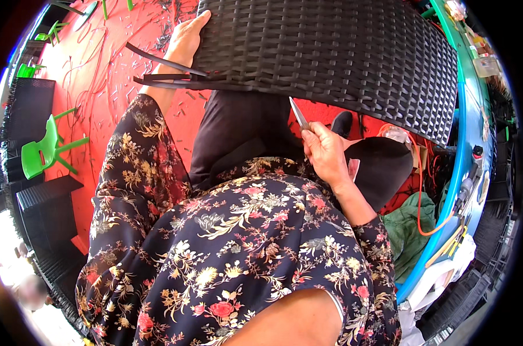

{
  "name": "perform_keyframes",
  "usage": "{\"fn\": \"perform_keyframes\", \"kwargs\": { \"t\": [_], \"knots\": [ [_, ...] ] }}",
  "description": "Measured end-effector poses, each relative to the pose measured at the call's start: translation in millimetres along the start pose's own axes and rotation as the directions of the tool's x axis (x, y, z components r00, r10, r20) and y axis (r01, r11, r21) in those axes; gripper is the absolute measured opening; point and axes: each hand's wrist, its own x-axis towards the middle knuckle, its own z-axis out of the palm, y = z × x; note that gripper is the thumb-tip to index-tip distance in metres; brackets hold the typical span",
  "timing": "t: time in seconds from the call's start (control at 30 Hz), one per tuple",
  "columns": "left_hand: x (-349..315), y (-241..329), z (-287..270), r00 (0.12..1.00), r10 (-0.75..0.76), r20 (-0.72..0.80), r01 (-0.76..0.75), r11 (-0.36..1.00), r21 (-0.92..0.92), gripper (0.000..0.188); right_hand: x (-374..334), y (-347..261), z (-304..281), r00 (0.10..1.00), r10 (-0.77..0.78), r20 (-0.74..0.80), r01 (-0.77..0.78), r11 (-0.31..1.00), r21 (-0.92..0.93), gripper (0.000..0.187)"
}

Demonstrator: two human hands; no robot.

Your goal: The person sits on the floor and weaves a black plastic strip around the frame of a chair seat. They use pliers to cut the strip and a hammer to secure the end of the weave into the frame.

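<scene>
While I'm watching remotely, the right hand (pixel 326 151) is clamping a pointed metal tool (pixel 298 115), tip facing eleven; loose black strips (pixel 169 76) are lying at ten o'clock, running ten-to-four, nearer the left hand (pixel 186 41), which is holding the woven panel (pixel 330 52) at twelve by its left edge.

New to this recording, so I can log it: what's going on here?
A person's left hand holds the left edge of a black woven panel above their lap. The right hand grips a pointed metal tool, its tip close to the panel's near edge; whether they touch is hard to tell. Loose black strips stick out at the panel's near left corner, and dark scraps lie on the red floor.
</scene>
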Motion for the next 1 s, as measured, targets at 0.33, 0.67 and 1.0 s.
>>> {"fn": "perform_keyframes", "kwargs": {
  "t": [0.33, 0.67, 1.0],
  "knots": [
    [12, -11, -16, 0.997, 0.038, 0.065, -0.039, 0.999, 0.028, 0.035, 4, -2, 5, 0.997, -0.065, -0.030, 0.061, 0.993, -0.099, 0.014],
    [13, -13, -16, 0.999, 0.035, 0.041, -0.036, 0.999, 0.026, 0.033, 10, -4, 13, 0.992, -0.103, -0.074, 0.103, 0.995, -0.016, 0.014],
    [8, -6, -12, 0.999, 0.034, 0.041, -0.034, 0.999, -0.001, 0.033, -26, -16, -13, 0.970, -0.138, -0.202, 0.224, 0.830, 0.511, 0.017]
  ]
}}
